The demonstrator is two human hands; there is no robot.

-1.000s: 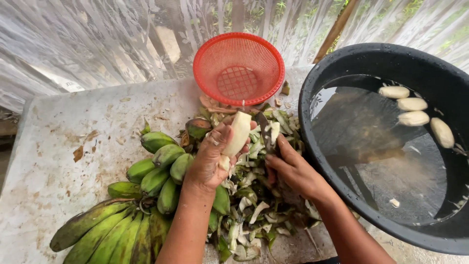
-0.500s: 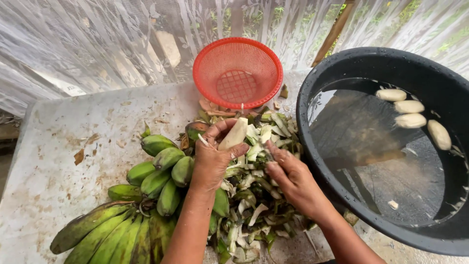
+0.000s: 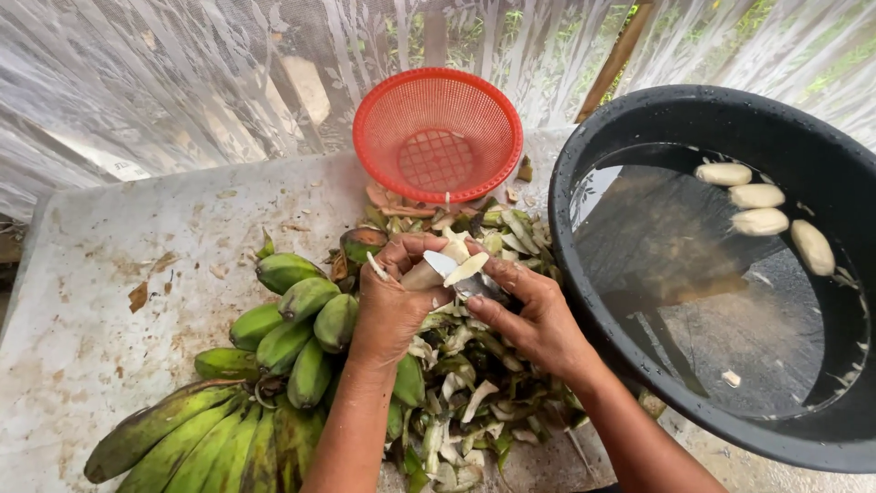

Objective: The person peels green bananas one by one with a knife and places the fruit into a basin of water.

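Note:
My left hand grips a pale peeled banana above a heap of green and white peels. My right hand holds a knife whose blade lies against the banana, with a cut strip curling off it. The two hands touch over the heap. Bunches of green unpeeled bananas lie just left of my left wrist, with longer ones at the lower left.
A black tub of water stands on the right with several peeled bananas floating at its far side. A red plastic colander sits behind the peels. A lace curtain hangs behind the stained grey table.
My left hand has lowered the peeled banana and turned it toward my right hand. The right hand has come up with the knife and now slices at the banana's end.

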